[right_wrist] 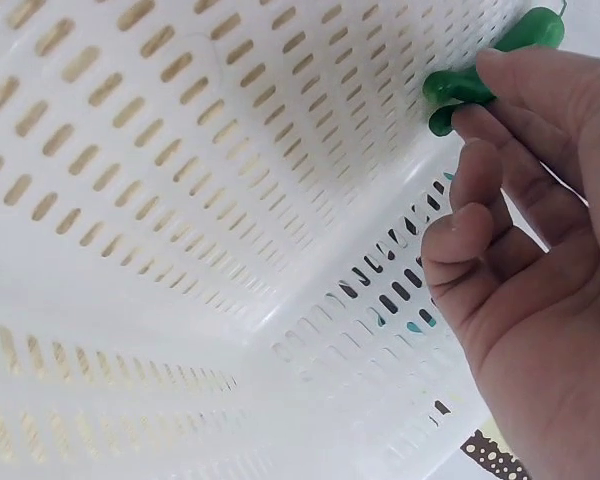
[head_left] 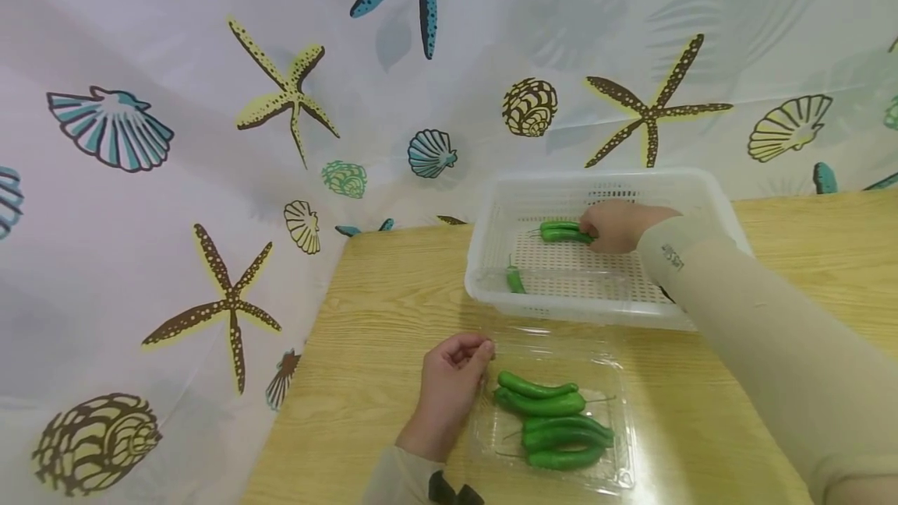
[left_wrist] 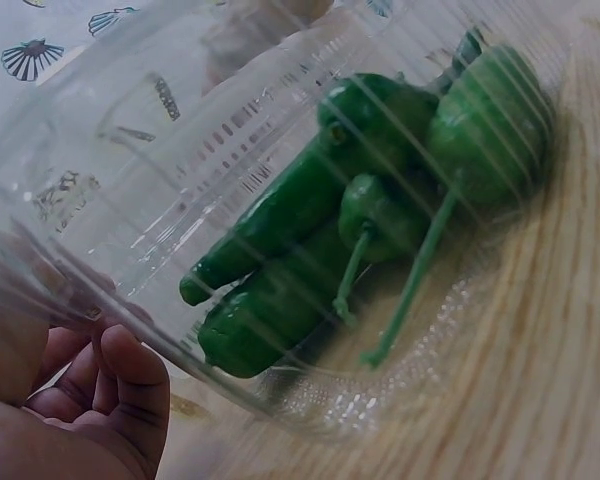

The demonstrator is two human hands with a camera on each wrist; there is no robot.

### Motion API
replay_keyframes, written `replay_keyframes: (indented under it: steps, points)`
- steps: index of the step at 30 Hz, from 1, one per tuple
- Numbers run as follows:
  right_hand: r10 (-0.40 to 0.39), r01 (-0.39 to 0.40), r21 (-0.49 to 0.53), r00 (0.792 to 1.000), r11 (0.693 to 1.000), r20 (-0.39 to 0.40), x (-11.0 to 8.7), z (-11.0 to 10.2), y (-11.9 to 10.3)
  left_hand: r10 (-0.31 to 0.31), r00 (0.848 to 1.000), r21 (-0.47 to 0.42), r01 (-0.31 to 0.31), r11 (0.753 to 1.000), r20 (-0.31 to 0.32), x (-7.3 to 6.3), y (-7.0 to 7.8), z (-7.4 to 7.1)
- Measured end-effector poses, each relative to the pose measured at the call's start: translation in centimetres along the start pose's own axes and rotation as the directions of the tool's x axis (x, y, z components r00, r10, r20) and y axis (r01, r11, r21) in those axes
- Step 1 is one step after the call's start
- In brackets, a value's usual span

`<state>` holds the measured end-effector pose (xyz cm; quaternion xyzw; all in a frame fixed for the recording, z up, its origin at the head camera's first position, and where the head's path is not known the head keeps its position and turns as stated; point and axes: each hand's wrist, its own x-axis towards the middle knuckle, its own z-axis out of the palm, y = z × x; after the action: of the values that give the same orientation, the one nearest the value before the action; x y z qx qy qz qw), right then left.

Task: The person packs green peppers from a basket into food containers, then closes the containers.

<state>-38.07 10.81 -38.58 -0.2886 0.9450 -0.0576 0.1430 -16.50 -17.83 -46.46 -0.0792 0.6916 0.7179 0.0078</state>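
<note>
Inside the white basket [head_left: 484, 217], my right hand [head_left: 617, 226] pinches green peppers [head_left: 561, 236] by one end between thumb and fingers. In the right wrist view, the held pepper [right_wrist: 525, 30] shows past the thumb. Another green pepper [head_left: 515, 280] lies alone by the basket's near left side. My left hand [head_left: 452, 388] pinches the left edge of a clear plastic container [head_left: 627, 435] with thumb and forefinger. Several green peppers [head_left: 543, 405] lie side by side in the container. Through its clear wall, the left wrist view shows the peppers' stems and a dark green pepper [left_wrist: 270, 225].
The container's clear lid [head_left: 561, 337] is folded back toward the basket's near wall. Both stand on a wood-grain table [head_left: 379, 294]. A cloth [head_left: 175, 201] printed with shells and starfish hangs behind and to the left.
</note>
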Motion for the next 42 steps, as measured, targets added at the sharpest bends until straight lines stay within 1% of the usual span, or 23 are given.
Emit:
replay_keyframes:
  steps: [5, 12, 20, 26, 34, 38, 42]
  points:
    - [0.006, -0.006, 0.016, 1.0, 1.0, 0.01, 0.3, 0.2, 0.2, 0.003, 1.0, 0.008, -0.003, 1.0, 0.007, 0.0, -0.1, 0.0]
    - [0.015, -0.015, -0.012, 1.0, 1.0, 0.027, 0.7, 0.2, -0.1, 0.013, 1.0, 0.0, -0.013, 1.0, 0.025, 0.0, 0.0, -0.2]
    - [0.045, -0.045, -0.009, 0.997, 0.999, 0.061, 0.6, -0.1, -0.9, 0.011, 1.0, -0.001, -0.011, 1.0, 0.02, 0.0, -0.1, -0.2]
    - [0.067, -0.067, -0.008, 0.996, 0.998, 0.064, 0.4, -0.1, -1.2, 0.02, 1.0, 0.0, -0.02, 1.0, 0.019, 0.1, -0.2, -0.2]
    - [0.07, -0.069, -0.008, 0.996, 0.998, 0.05, 0.5, 0.4, -0.5, 0.005, 1.0, 0.005, -0.005, 1.0, 0.018, 0.1, -0.2, -0.1]
    - [0.078, -0.078, 0.001, 0.996, 0.997, 0.041, 0.3, 0.2, -0.6, -0.001, 1.0, 0.012, 0.0, 1.0, 0.014, 0.0, -0.1, 0.0]
    - [0.031, -0.031, 0.001, 0.999, 1.0, 0.016, 0.0, -0.8, -0.6, -0.001, 1.0, 0.018, 0.001, 1.0, 0.015, 0.0, 0.0, -0.1]
